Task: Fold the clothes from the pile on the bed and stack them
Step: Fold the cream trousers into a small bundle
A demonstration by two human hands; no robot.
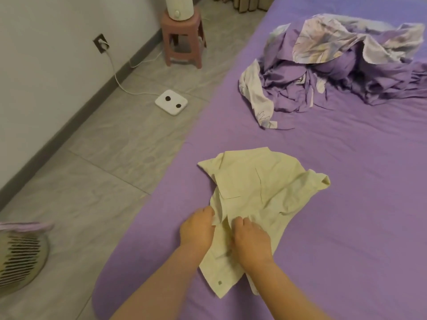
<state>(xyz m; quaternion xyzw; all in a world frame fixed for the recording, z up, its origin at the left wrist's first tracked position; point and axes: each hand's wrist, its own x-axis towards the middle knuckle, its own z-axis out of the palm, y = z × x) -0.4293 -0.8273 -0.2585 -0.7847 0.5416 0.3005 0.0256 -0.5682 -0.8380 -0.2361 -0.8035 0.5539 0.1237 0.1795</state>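
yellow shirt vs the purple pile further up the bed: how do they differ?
The yellow shirt is one plain pale garment, spread fairly flat; the purple pile is heaped, crumpled purple and floral fabric. Both hands grip the shirt; nothing touches the pile. Both lie unfolded on the bed.

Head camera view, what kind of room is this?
Most likely a home bedroom: a bed with a purple sheet, a pale yellow shirt and crumpled clothes pile on it, and a pink stool on the tiled floor.
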